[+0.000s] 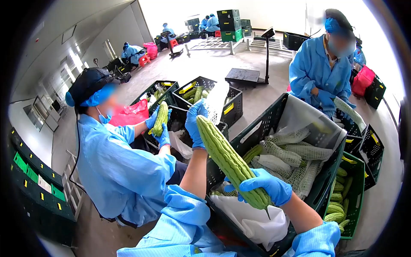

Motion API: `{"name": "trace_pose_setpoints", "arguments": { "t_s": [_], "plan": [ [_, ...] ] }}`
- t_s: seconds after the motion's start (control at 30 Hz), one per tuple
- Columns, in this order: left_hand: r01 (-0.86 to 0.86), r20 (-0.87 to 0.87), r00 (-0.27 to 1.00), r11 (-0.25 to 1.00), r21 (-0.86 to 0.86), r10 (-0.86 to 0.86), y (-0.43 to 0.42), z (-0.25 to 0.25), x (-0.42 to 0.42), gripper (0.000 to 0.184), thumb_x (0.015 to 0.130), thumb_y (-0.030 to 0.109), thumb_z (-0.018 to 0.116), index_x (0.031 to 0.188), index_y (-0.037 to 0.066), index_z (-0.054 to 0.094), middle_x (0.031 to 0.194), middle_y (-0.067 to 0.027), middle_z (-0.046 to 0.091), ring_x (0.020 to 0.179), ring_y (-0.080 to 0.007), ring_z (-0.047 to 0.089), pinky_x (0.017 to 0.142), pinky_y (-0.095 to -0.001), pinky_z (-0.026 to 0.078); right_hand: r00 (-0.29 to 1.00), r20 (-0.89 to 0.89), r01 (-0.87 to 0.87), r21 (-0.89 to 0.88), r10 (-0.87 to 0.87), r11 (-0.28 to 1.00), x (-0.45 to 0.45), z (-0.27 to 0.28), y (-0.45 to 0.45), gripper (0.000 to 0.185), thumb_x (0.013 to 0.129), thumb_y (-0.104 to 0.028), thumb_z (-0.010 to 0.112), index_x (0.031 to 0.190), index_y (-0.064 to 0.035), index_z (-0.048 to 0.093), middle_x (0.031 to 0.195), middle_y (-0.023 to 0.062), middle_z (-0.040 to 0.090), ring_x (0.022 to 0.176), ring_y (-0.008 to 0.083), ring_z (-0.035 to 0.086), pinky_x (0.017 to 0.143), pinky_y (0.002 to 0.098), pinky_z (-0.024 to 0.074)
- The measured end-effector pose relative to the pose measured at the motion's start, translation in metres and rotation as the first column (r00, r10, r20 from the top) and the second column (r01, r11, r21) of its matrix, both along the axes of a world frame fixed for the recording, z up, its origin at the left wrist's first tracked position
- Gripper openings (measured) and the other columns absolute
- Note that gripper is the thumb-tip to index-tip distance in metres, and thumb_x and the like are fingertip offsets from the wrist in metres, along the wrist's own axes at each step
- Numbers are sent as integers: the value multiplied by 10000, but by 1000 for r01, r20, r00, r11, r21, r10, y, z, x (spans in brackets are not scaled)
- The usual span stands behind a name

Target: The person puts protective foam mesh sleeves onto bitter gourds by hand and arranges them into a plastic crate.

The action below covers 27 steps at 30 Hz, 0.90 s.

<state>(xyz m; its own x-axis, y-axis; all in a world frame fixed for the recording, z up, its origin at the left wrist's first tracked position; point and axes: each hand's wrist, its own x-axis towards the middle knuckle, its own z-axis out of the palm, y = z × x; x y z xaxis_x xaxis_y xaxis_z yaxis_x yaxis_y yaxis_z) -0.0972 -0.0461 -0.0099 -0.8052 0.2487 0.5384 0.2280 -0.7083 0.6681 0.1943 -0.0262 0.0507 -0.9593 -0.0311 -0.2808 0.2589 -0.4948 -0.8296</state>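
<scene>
A long, ridged green bitter melon (233, 162) slants across the middle of the view. My right hand (267, 187), in a blue glove, is wrapped round its lower end, near the thin dark stem. My left hand (196, 126), also gloved, is closed at the upper end, on a white foam net sleeve (217, 103) that sticks up past the fingers. Whether the melon's tip is inside the sleeve, I cannot tell. Below, a dark green crate (323, 188) holds several bitter melons in white nets (280, 156) and a white plastic bag (257, 218).
At left, a co-worker (124, 167) holds another bitter melon (161, 119) above crates. A second co-worker (323, 70) stands at right with a netted melon. A green crate (353, 192) of bare melons stands at right. Behind are a platform scale (244, 76) and a melon crate (233, 107).
</scene>
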Motion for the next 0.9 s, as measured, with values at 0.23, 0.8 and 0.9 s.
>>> {"name": "trace_pose_setpoints", "arguments": {
  "t_s": [0.23, 0.8, 0.9],
  "plan": [
    [-39, -74, 997, 997, -66, 34, -3, 11, 12, 268, 906, -38, 574, 1158, 13, 650, 1110, -73, 652, 964, -129, 624, 896, -273, 519, 999, 39, -22, -44, 24, 999, -1, -9, 7, 650, 748, -251, 707, 1292, 47, 515, 1162, 233, 630, 806, 207, 652, 726, 310, 542],
    [-390, -394, 894, 801, -454, 213, -1, 19, 45, 214, 876, 112, 711, 1080, 47, 714, 992, -63, 705, 840, -89, 629, 789, -250, 512, 953, 104, 241, 316, -285, 918, -5, -15, 11, 489, 760, -288, 774, 1120, 7, 622, 945, 90, 667, 825, 137, 621, 731, 280, 504],
    [-545, -499, 808, 717, -433, 313, -2, 14, 38, 214, 891, 193, 685, 1069, 78, 712, 966, -132, 698, 855, -232, 690, 788, -315, 532, 947, 45, 249, 521, -318, 816, -6, -19, 12, 513, 734, -309, 799, 1098, 12, 630, 929, 76, 664, 841, 122, 597, 746, 282, 485]
  ]
}}
